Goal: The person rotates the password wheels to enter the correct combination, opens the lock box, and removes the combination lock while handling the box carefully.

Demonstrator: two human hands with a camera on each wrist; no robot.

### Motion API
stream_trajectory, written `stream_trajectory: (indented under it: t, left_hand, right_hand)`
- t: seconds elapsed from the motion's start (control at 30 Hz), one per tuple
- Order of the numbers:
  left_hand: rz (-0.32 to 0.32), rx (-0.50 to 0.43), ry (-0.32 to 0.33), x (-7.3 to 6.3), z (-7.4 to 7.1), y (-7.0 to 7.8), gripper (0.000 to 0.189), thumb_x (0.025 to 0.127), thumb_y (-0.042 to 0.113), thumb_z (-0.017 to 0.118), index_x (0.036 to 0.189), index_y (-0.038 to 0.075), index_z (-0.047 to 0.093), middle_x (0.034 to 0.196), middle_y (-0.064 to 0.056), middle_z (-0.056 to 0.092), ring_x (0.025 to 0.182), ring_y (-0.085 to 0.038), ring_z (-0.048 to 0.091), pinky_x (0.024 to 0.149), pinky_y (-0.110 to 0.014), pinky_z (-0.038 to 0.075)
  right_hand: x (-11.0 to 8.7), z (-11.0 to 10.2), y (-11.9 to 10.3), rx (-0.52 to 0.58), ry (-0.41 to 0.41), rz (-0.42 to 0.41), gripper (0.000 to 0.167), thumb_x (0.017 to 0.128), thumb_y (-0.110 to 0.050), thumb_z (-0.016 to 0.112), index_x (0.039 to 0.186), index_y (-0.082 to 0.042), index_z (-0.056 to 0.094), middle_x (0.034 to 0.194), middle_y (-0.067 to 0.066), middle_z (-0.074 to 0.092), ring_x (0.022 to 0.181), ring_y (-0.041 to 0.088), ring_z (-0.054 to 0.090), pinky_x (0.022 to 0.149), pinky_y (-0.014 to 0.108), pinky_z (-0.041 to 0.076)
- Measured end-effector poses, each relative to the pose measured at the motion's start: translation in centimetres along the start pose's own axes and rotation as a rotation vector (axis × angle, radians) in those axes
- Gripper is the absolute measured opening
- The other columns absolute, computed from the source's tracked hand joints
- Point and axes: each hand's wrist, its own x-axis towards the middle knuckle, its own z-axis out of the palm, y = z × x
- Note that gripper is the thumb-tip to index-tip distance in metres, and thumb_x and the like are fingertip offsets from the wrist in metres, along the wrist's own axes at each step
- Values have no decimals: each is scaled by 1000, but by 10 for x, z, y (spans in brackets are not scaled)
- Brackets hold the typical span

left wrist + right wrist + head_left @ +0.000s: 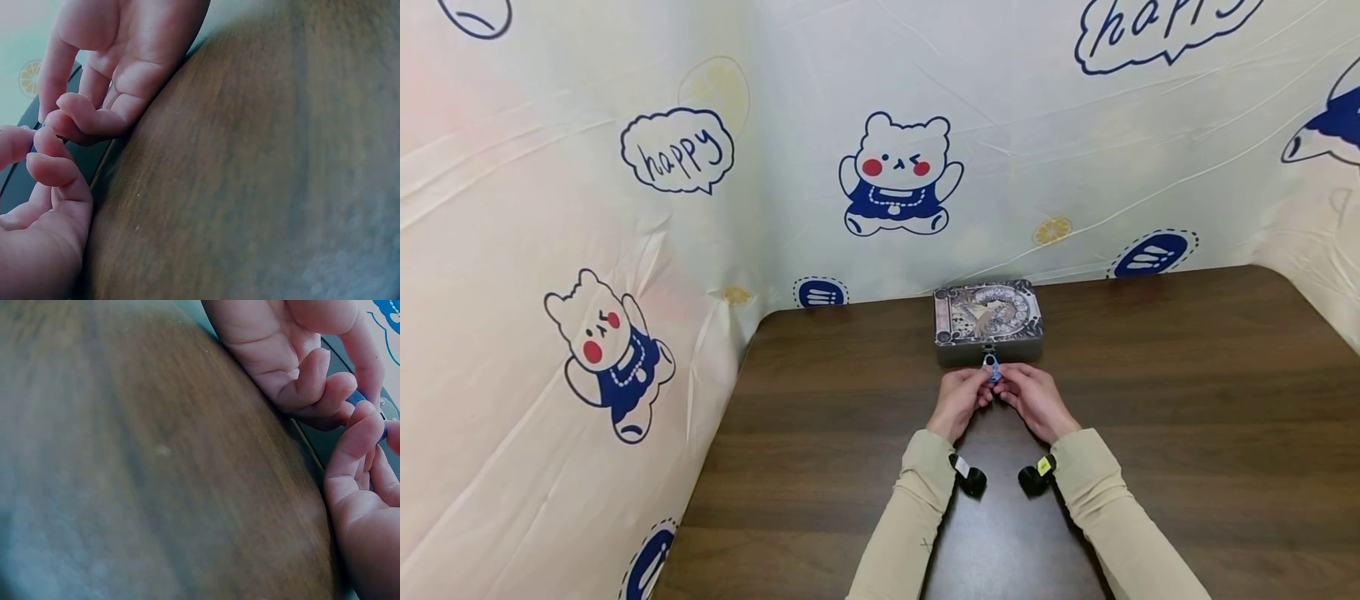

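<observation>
The person's left grip point(958, 400) and right grip point(1036, 402) meet in front of the tin box point(988, 312), thumbs and curled fingers pinching a small blue padlock point(995, 372) from either side. The step in hand looks to be work on that padlock at the box's clasp point(988, 348). Done well, it would seem to call for one grip steadying the body while the other does the finer turning or pulling, with the pressure light so that the box does not slide away from the fingers. The shackle would best be moved in line with the clasp's loop, as a sideways twist could bind it. (Whether the shackle is open, or passes through the loop, cannot be told; the fingers cover too much.)

The padlock lies right between the two grips, at their fingertips, its shackle pointing away from them toward the clasp. The clasp is just beyond the grips, on the near face of the box, and the printed lid is down, farther off. Below both grips runs the brown tabletop point(820, 450). The wrist views show only slivers of blue between the fingertips, so the finest contact is hidden.
</observation>
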Motion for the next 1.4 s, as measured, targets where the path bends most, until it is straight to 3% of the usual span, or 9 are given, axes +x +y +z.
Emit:
stream_trajectory:
  t: [0.3, 0.83, 1.4]
  left_hand:
    - [-7, -5, -4, 0, 0, 0, 9, 90, 9, 62, 86, 1, 67, 62, 2, 58, 50, -5, 51, 45, -15, 41]
    - [-14, -4, 1, 1, 1, 1, 23, 94, 20, 58, 76, 6, 63, 55, 3, 57, 45, -5, 51, 42, -15, 39]
    - [-21, 42, 23, -3, 3, 4, 24, 93, 22, 62, 82, 0, 67, 58, 1, 60, 45, -7, 52, 42, -17, 40]
  right_hand:
    - [1, 0, 0, -4, -3, -6, 12, 101, -7, 44, 103, -4, 55, 81, -4, 63, 72, 6, 60, 67, 18, 51]
    - [-1, 0, -1, -14, 6, 3, 12, 101, -8, 44, 106, -4, 55, 80, -3, 62, 72, 6, 59, 68, 18, 52]
    - [-1, -1, 0, 6, 7, -3, 12, 101, -7, 44, 102, -5, 56, 80, -1, 60, 72, 8, 59, 69, 19, 52]
